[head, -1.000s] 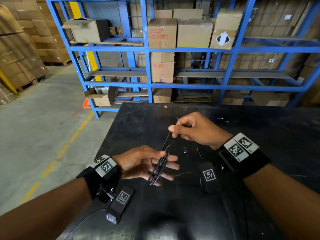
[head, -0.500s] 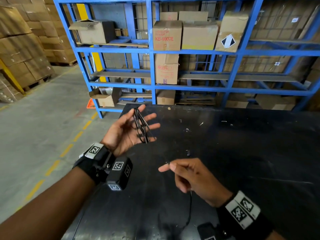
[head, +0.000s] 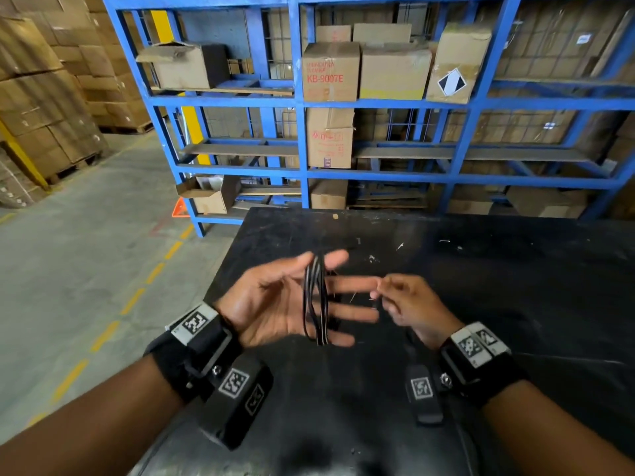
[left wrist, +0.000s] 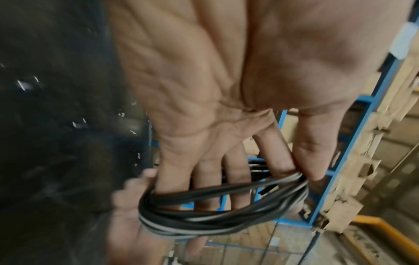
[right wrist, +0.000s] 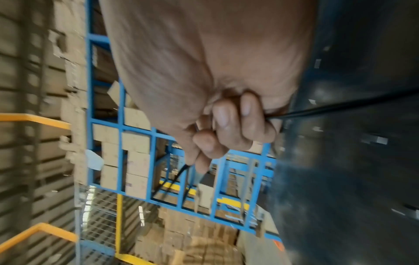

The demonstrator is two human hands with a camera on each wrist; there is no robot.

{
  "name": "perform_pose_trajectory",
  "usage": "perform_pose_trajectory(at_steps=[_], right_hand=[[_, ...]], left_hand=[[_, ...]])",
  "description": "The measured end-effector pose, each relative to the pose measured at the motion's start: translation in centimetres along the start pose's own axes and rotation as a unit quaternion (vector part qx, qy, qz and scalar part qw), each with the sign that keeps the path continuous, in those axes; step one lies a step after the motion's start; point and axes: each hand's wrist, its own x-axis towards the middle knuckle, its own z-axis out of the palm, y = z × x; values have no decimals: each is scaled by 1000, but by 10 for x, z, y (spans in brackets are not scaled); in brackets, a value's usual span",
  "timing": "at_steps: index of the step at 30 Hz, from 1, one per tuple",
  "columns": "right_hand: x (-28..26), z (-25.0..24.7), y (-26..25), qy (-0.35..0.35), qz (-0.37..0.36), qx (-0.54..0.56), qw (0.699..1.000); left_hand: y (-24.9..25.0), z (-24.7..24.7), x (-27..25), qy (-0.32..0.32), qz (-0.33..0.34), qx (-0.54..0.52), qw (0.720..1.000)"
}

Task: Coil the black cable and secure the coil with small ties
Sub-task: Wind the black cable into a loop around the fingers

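Observation:
The black cable (head: 314, 304) is wound in several loops round the straight fingers of my left hand (head: 359, 286), which lies palm up over the black table (head: 481, 286). In the left wrist view the coil (left wrist: 215, 220) crosses all the fingers, and the thumb presses it against the index finger. My right hand (head: 379, 293) sits just right of the left fingertips, with its fingers curled. In the right wrist view its thumb and fingers (right wrist: 204, 143) pinch a loose strand of the cable (right wrist: 328, 110) that trails off to the right. I see no ties.
Blue shelving (head: 302, 132) with cardboard boxes (head: 330, 70) stands behind the table. Stacked cartons on pallets (head: 41, 97) fill the far left. The concrete floor with a yellow dashed line (head: 103, 334) lies left of the table edge. Small white scraps (head: 400, 246) dot the tabletop.
My left hand has come back from the table's far left corner toward the middle with the coil. My right hand has risen from near me to the left fingertips.

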Motion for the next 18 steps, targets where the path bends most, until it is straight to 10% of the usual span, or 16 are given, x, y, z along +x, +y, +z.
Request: perform_pose_trajectory(at_steps=[9,18], right_hand=[[-17,6,-105,-63,-182,-220,956],[-61,34,-91,-40,-235,-203,950]], left_hand=[[-25,-7,8,118,-82,120,982],[0,-35,13,237,61,91,965]])
